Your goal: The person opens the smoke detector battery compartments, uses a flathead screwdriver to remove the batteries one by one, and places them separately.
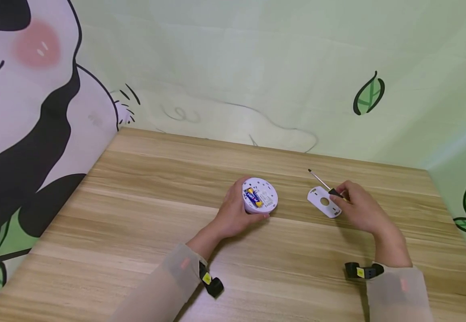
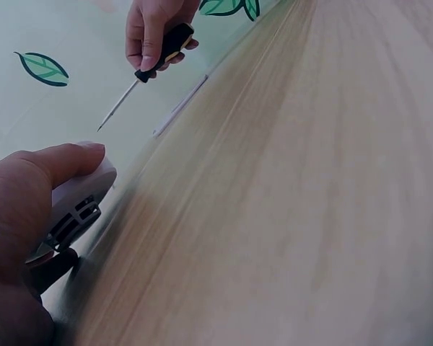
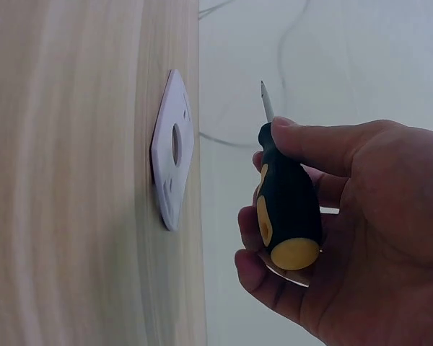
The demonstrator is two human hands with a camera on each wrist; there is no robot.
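Note:
My left hand [image 1: 234,212] grips a round white device [image 1: 270,190] by its side, thumb at the near edge and fingers behind. A blue and yellow battery [image 1: 253,197] shows in its upturned face. In the left wrist view, dark slotted vents [image 2: 76,220] mark the device's side. My right hand [image 1: 359,205] holds a screwdriver [image 3: 289,194] with a black and yellow handle, its thin metal shaft pointing away to the upper left. Below and beside the screwdriver lies a flat white plate [image 3: 175,155] with a round hole in its middle, on the wooden table.
The wood-grain table [image 1: 136,214] ends at a pale green wall [image 1: 237,67] printed with leaves and a panda. Small black cameras [image 1: 212,281] are strapped at both sleeves, close over the tabletop.

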